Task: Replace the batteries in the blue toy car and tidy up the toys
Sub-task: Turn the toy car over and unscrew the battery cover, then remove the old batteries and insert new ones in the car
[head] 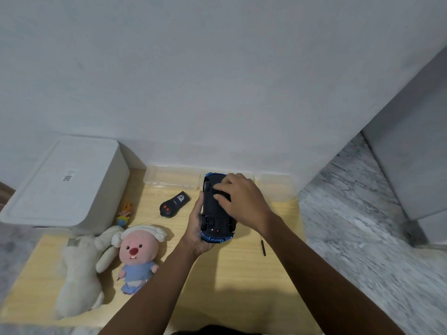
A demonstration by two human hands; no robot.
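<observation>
A home room: plush toys (135,257) on a low wooden table (242,274), marble-pattern floor (362,238), white storage box (65,184).

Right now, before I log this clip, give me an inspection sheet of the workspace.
Surface: light wooden board on grey marbled floor.
Job's things: blue toy car held upside down, black underside up; black remote beside it; thin dark tool to the right; batteries not seen.
Clutter: pink-faced plush, cream plush, small colourful figure.
Hands: left hand cradles the car; right hand presses fingers on its underside.
Cables: thin antenna wire from the remote.
Surroundings: white lidded box, clear containers along the wall.
</observation>
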